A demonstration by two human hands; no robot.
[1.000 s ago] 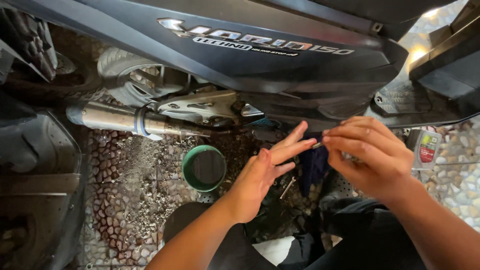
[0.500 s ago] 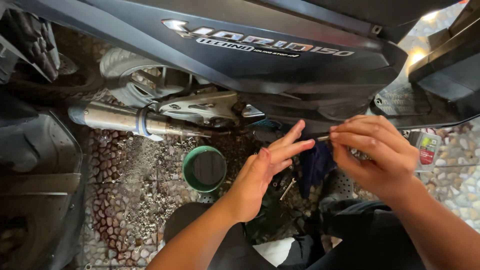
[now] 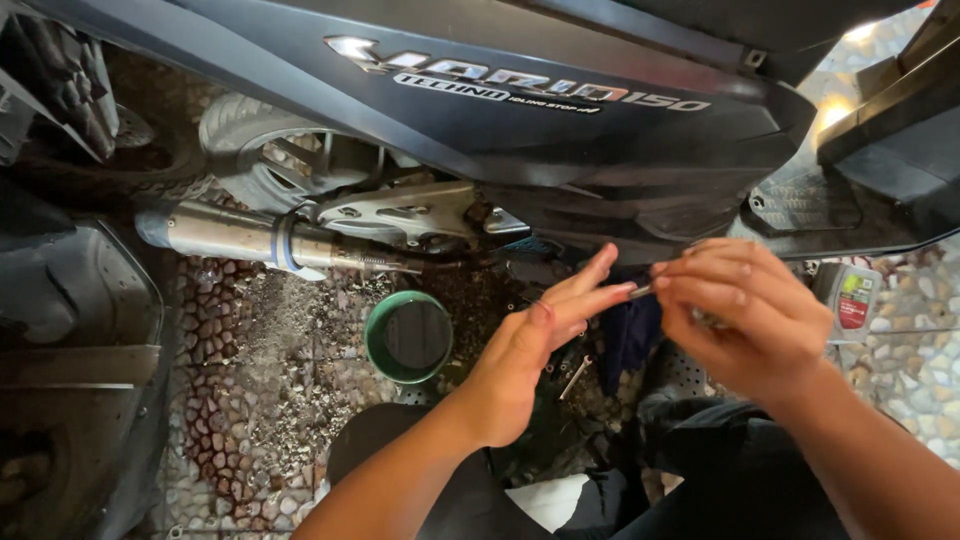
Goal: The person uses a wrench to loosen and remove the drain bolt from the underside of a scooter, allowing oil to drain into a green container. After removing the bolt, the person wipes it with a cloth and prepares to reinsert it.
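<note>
My right hand (image 3: 745, 320) is closed, its fingertips pinching a small metal part (image 3: 640, 292) whose shape is mostly hidden by the fingers. My left hand (image 3: 530, 360) is flat with its fingers stretched out, and their tips meet the end of that part. Both hands hover just under the dark side panel of a scooter (image 3: 560, 130). Below them a dark blue cloth (image 3: 625, 345) lies on the ground.
A green round pan (image 3: 372, 340) with dark contents sits on the pebbled floor left of my left hand. Above it runs the scooter's metal exhaust pipe (image 3: 230, 235), with the rear wheel (image 3: 265, 150) behind. A small wrench (image 3: 575, 377) lies below my hands, and a grey bottle (image 3: 848, 298) stands at the right.
My right hand has drifted slightly right and down while its fingers keep working the small part. My left hand has stayed almost in place.
</note>
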